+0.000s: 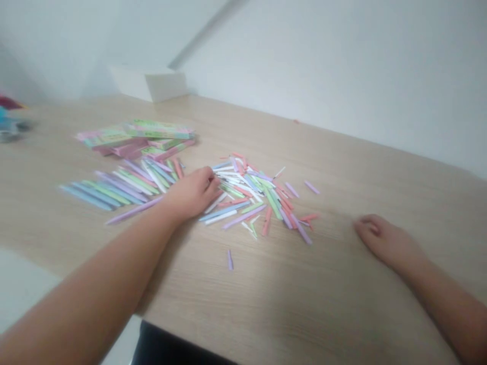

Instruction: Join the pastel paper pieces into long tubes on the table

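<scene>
My left hand [192, 193] lies at the left edge of a loose pile of thin pastel pen parts [247, 185]. Its fingers are curled down among the pieces, and their tips are hidden, so I cannot make out what is in them. White, lilac, green, blue and coral pieces make up the pile. Left of this hand, slim pastel pens [117, 187] lie side by side in a slanting row. My right hand [384, 238] rests closed on the table, apart from the pile, with nothing visible in it.
Behind the pens, several pink-and-green flat boxes [152, 134] are stacked. A white box [152, 85] stands near the wall. One lilac piece [230, 259] lies alone toward the front of the wooden table [304, 304]. A blurred blue-and-red object [8, 119] is at far left.
</scene>
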Available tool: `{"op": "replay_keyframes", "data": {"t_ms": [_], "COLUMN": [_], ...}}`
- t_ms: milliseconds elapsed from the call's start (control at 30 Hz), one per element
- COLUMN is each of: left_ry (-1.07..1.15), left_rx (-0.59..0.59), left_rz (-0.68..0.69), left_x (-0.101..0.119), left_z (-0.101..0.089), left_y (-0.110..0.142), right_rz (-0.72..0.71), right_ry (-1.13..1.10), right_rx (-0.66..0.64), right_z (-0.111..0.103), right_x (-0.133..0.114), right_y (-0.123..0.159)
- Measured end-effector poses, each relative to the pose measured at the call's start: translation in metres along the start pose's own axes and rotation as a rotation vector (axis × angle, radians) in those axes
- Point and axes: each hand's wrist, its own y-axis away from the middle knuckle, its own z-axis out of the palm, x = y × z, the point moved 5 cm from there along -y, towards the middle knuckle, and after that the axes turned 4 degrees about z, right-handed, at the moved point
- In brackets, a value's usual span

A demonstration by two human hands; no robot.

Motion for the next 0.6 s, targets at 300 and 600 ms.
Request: {"op": "replay_keyframes", "data": {"t_ms": [300, 600], "left_ry": [0.178, 0.72], "left_rx": [-0.013, 0.02], "left_rz": [-0.04, 0.272], "left_x": [0.026, 0.177], "left_z": [-0.012, -0.011], "left_y": [-0.013, -0.028], "right_rz": [0.006, -0.034], "right_ry": [0.039, -0.016], "right_rx": [0.029, 0.051], "right_z": [0.016, 0.019], "right_x": [0.003, 0.001], "right_y": [-0.022, -0.029]}}
